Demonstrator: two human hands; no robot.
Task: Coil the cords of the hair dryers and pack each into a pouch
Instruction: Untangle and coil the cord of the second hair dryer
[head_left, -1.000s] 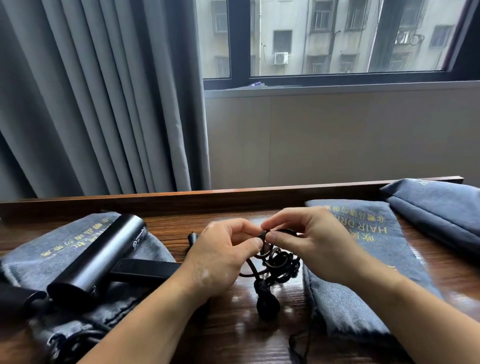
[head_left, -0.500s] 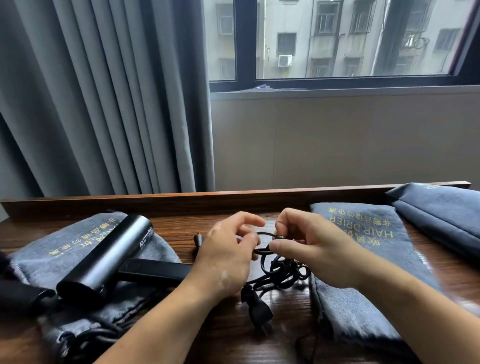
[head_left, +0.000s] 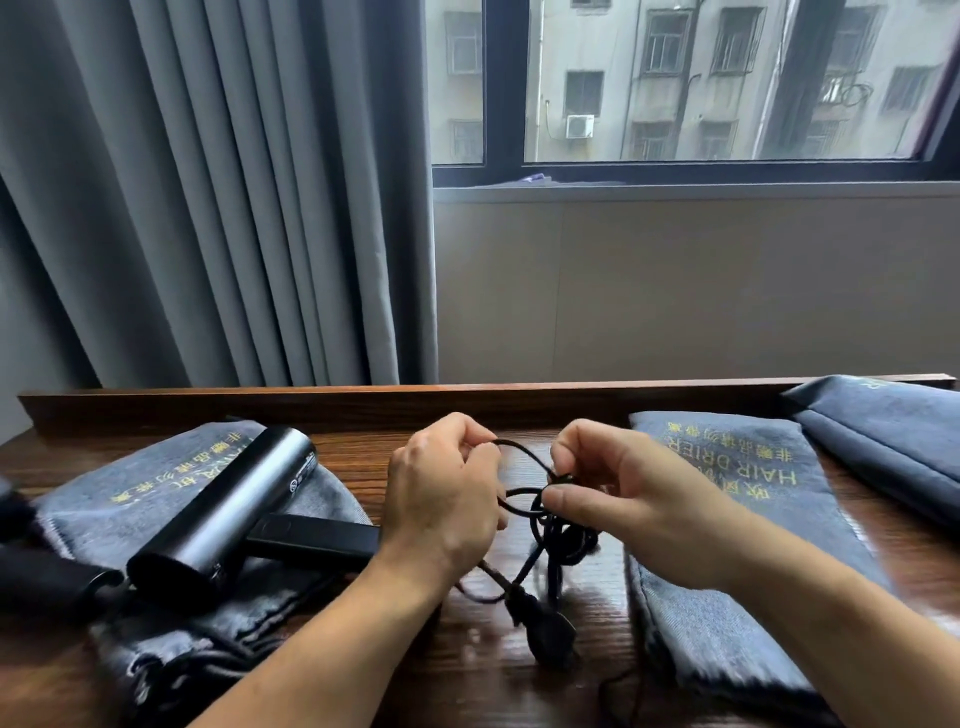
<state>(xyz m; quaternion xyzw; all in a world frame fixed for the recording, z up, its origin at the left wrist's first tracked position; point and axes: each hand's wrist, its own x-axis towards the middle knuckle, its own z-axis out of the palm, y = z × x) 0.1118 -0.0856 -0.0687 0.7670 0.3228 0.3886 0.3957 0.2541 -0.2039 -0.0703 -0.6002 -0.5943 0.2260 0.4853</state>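
While my left hand (head_left: 441, 499) and right hand (head_left: 618, 493) each pinch a loop of the black cord (head_left: 524, 512) above the wooden table (head_left: 363, 447), its plug (head_left: 550, 631) rests on the wood between two grey pouches, the hair dryer (head_left: 218, 514) lying on the left pouch (head_left: 150, 478).

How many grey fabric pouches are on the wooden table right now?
3. One grey fabric pouch lies under the black hair dryer at left, one right of centre printed HAIR DRIER, one at the far right edge. More may be out of frame.
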